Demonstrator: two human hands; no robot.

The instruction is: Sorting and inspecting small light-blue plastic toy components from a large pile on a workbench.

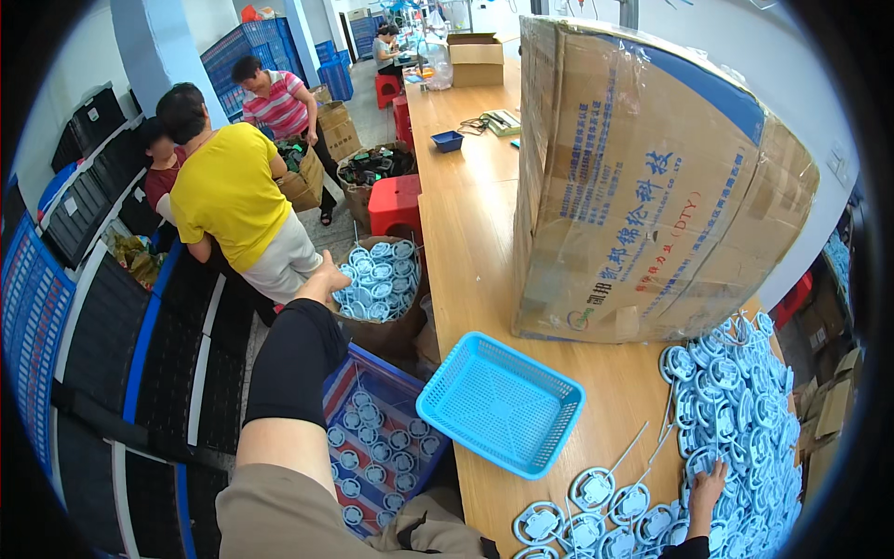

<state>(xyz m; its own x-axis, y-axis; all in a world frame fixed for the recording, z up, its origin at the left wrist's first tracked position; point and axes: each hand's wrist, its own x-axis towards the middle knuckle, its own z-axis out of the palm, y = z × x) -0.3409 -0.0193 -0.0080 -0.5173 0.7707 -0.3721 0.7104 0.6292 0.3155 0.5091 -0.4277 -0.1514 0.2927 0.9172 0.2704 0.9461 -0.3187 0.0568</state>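
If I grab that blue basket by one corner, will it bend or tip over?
The blue basket is probably light: its walls and floor are thin plastic mesh, and it looks empty. Lifted by one corner it would likely flex a little. It hangs partly over the edge of the wooden table, so a push might tip it off.

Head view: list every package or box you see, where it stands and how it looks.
Big cardboard box: on the wooden table, brown, blue tape and print.
Small cardboard box: far table end, brown, flaps open.
Open cardboard boxes: on the floor beside the people, brown.
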